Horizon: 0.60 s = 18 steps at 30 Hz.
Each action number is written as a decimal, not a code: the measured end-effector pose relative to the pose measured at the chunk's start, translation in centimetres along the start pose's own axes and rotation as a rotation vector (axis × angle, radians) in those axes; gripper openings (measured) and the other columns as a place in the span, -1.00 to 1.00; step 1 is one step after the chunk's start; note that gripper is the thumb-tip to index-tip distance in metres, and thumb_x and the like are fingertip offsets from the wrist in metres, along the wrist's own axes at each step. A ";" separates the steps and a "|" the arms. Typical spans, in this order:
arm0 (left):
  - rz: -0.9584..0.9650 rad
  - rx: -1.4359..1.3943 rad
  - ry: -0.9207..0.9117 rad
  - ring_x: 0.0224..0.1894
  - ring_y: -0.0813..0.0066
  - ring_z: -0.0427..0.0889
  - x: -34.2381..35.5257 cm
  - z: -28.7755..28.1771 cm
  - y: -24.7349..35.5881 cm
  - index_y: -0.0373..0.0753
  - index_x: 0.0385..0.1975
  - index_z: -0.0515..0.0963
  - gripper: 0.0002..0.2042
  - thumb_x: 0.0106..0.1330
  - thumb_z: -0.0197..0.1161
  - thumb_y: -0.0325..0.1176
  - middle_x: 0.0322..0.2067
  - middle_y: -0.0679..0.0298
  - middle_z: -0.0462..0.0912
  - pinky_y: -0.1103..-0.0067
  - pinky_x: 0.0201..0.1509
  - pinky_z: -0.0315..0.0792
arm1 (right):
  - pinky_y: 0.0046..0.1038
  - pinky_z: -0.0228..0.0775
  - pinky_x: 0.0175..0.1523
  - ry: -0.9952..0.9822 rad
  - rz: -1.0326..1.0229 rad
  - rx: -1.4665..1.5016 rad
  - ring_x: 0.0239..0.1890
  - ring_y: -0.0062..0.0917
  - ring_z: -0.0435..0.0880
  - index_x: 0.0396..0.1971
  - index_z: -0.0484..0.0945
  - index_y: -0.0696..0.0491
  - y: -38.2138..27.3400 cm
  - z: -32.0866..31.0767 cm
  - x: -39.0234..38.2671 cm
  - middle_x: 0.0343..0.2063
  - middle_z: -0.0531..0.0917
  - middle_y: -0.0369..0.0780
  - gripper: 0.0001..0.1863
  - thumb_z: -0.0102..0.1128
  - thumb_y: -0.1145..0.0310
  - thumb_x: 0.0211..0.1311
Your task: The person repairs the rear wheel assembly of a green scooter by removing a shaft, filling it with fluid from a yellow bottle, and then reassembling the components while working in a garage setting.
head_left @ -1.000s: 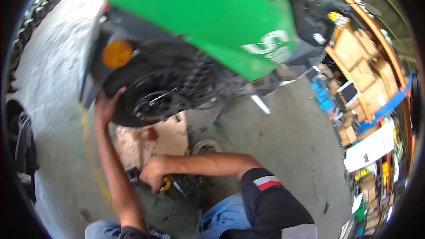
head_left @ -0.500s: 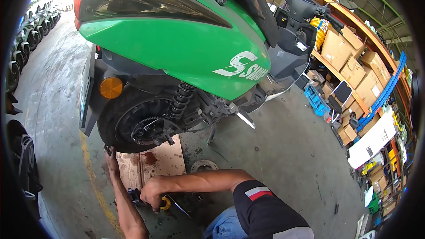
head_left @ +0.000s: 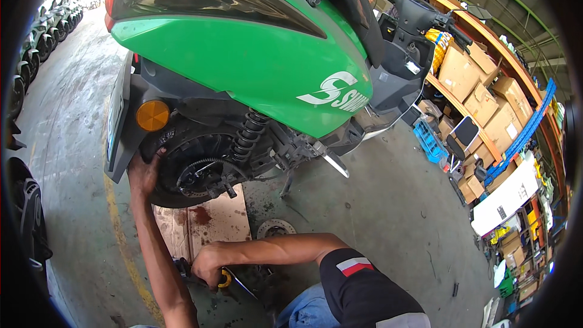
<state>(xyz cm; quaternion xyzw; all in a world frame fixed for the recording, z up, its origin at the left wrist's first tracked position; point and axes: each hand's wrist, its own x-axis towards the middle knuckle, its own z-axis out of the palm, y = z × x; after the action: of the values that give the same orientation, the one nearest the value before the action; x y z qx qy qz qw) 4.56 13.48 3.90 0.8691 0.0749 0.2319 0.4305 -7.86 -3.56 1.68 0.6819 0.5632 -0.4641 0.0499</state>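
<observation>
My left hand (head_left: 143, 174) grips the rear tyre (head_left: 167, 195) of a green scooter (head_left: 243, 54) at its left side. The thumb lies on the sidewall and the fingers go out of sight behind the tread. Lower down, my right hand (head_left: 208, 265) is closed in a fist over the near edge of a cardboard sheet (head_left: 225, 225). A dark metal part (head_left: 181, 265) shows on its left, and a yellow ring-shaped piece (head_left: 225, 278) with a shiny rod (head_left: 244, 288) shows below its right side. What the fist holds is hidden.
A brake disc (head_left: 275, 228) lies on the floor right of the cardboard. Above the wheel sits a black shock absorber (head_left: 251, 133). Shelves with cardboard boxes (head_left: 480, 103) and a blue crate (head_left: 429, 141) stand at right. Scooters (head_left: 45, 42) line the far left.
My left hand has moved up the tyre from its bottom edge, and its thumb is now on the sidewall. The right hand has stayed almost in place. The view has shifted slightly.
</observation>
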 end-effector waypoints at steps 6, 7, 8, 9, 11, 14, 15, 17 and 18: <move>0.066 -0.035 0.195 0.32 -0.14 0.32 -0.3 1.5 -3.5 -0.37 0.31 0.27 -0.18 0.21 0.34 0.13 0.24 -0.19 0.37 0.22 0.38 0.20 | -0.30 0.50 -0.03 0.059 -0.063 0.009 -0.16 -0.25 0.68 -0.29 0.71 0.18 1.0 0.4 0.5 -0.24 0.73 -0.07 -0.52 0.36 0.00 0.06; 0.070 -0.096 0.210 0.32 -0.11 0.33 -0.5 1.6 -4.4 -0.38 0.32 0.25 -0.17 0.22 0.33 0.12 0.24 -0.18 0.37 0.23 0.38 0.20 | -0.30 0.50 -0.03 0.103 -0.130 0.020 -0.17 -0.25 0.68 -0.30 0.71 0.19 1.4 0.6 0.7 -0.25 0.73 -0.06 -0.52 0.36 0.01 0.06; 0.070 -0.103 0.203 0.32 -0.11 0.33 -0.7 2.4 -5.5 -0.38 0.32 0.25 -0.17 0.22 0.33 0.12 0.24 -0.18 0.37 0.23 0.38 0.20 | -0.29 0.49 -0.04 0.148 -0.188 0.040 -0.18 -0.24 0.68 -0.32 0.71 0.20 1.9 1.0 0.7 -0.27 0.73 -0.06 -0.53 0.36 0.01 0.06; 0.096 -0.244 0.220 0.33 -0.06 0.33 -1.0 2.5 -6.7 -0.39 0.33 0.24 -0.17 0.24 0.32 0.11 0.26 -0.16 0.37 0.25 0.38 0.19 | -0.29 0.49 -0.04 0.150 -0.193 0.039 -0.18 -0.24 0.68 -0.32 0.71 0.20 1.5 0.7 1.0 -0.27 0.73 -0.06 -0.53 0.36 0.01 0.06; 0.121 -0.391 0.225 0.34 -0.01 0.32 -2.0 3.9 -9.0 -0.40 0.34 0.22 -0.18 0.26 0.30 0.11 0.27 -0.13 0.36 0.26 0.39 0.17 | -0.29 0.49 -0.04 -0.020 -0.086 -0.035 -0.20 -0.23 0.68 -0.34 0.71 0.20 1.0 0.2 1.5 -0.28 0.74 -0.06 -0.53 0.37 0.02 0.06; 0.135 -0.679 0.220 0.37 0.07 0.28 -3.9 6.3 -12.7 -0.41 0.38 0.16 -0.20 0.36 0.17 0.13 0.31 -0.07 0.33 0.29 0.44 0.10 | -0.29 0.50 -0.04 -0.042 -0.051 -0.037 -0.20 -0.23 0.68 -0.33 0.72 0.19 0.9 0.4 1.8 -0.28 0.73 -0.06 -0.53 0.38 0.01 0.06; 0.060 -0.677 0.303 0.38 0.09 0.26 -4.8 7.1 -14.7 -0.39 0.40 0.13 -0.22 0.40 0.09 0.13 0.34 -0.05 0.29 0.30 0.46 0.06 | -0.29 0.50 -0.04 -0.040 -0.061 -0.046 -0.20 -0.23 0.68 -0.33 0.72 0.19 0.5 0.0 1.9 -0.28 0.73 -0.06 -0.53 0.38 0.01 0.06; -0.076 -0.653 0.326 0.41 0.11 0.21 -6.7 8.3 -20.2 -0.35 0.43 0.08 -0.26 0.47 -0.02 0.12 0.40 -0.01 0.19 0.31 0.48 0.00 | -0.28 0.50 -0.04 -0.035 -0.073 -0.069 -0.19 -0.22 0.68 -0.30 0.72 0.16 -0.6 -0.8 1.8 -0.27 0.73 -0.07 -0.53 0.38 0.01 0.06; -0.139 -0.635 0.261 0.42 0.13 0.19 -7.7 8.4 -22.7 -0.31 0.45 0.06 -0.28 0.49 -0.06 0.11 0.42 0.01 0.15 0.32 0.49 -0.01 | -0.28 0.50 -0.04 -0.032 -0.082 -0.079 -0.19 -0.22 0.68 -0.30 0.72 0.16 -0.9 -0.8 1.8 -0.27 0.73 -0.07 -0.53 0.38 0.01 0.06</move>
<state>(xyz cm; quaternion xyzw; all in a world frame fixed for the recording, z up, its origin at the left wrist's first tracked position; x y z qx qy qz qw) 3.26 19.02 -20.84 0.6476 0.1125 0.3227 0.6810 -8.24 -1.45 1.37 0.6482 0.6077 -0.4539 0.0667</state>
